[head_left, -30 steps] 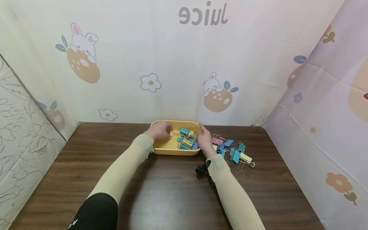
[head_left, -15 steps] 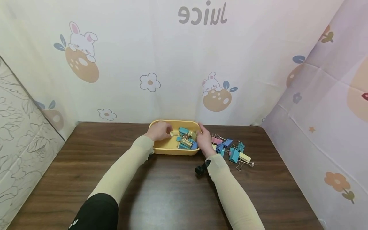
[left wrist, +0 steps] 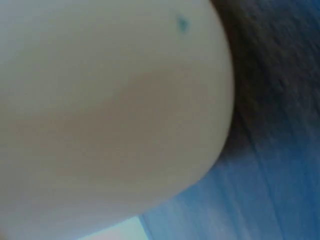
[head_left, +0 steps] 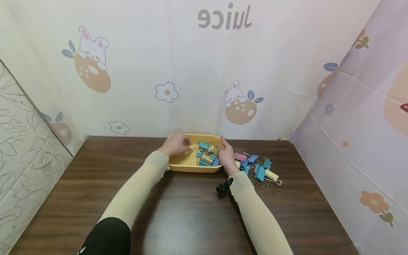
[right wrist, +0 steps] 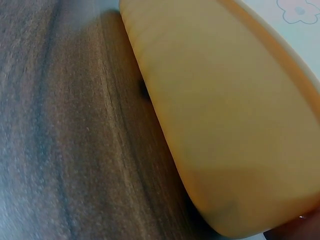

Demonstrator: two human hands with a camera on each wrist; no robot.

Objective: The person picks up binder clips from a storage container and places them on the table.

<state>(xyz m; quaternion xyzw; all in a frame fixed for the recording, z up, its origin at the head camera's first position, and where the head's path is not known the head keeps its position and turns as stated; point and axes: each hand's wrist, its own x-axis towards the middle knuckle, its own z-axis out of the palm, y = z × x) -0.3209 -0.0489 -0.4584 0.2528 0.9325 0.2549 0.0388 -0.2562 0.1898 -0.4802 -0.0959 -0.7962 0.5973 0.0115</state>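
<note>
A yellow plastic basket (head_left: pixel 195 169) is at the back middle of the table, with several blue and yellow binder clips (head_left: pixel 205 159) heaped in its right half. My left hand (head_left: pixel 176 144) reaches over the basket's left end, its curled fingertips at a small yellow binder clip (head_left: pixel 192 146), which they seem to pinch. My right hand (head_left: pixel 227 156) grips the basket's right end, thumb and fingers at the rim. In the right wrist view the basket's long side (right wrist: pixel 225 110) fills much of the picture, with a fingertip low at the right. The left wrist view is blurred and shows no fingers.
Right of the basket, several pink, blue, teal and yellow binder clips (head_left: pixel 259 170) lie in a loose pile on the dark wooden table (head_left: pixel 188 216). A printed curtain (head_left: pixel 194 109) stands along the table's back edge, with another patterned cloth (head_left: pixel 350 148) at the right.
Both hands stay almost where they were at the basket. The small yellow binder clip at the left fingertips has turned or shifted slightly. The loose pile is unmoved.
</note>
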